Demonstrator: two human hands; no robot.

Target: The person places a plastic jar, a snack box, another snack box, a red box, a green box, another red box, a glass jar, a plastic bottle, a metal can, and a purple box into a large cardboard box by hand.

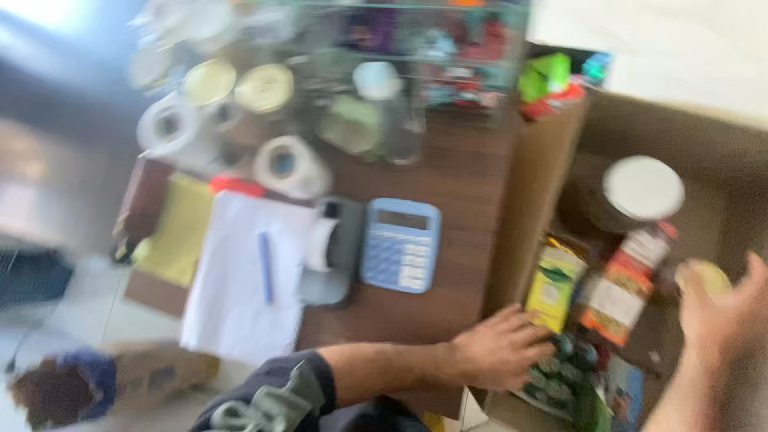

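Heavy motion blur. Left hand point(500, 348) spread flat on green packet point(560, 376) inside cardboard box point(528, 200) right of table point(464, 184). Right hand point(724, 316) gripping pale round item point(704, 276). Risk: tight packing, could topple neighbouring cartons point(588, 292).

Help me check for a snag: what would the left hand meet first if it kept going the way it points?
Probably the green packet at the left hand's fingertips; it seems to touch it already, though blur hides the contact.
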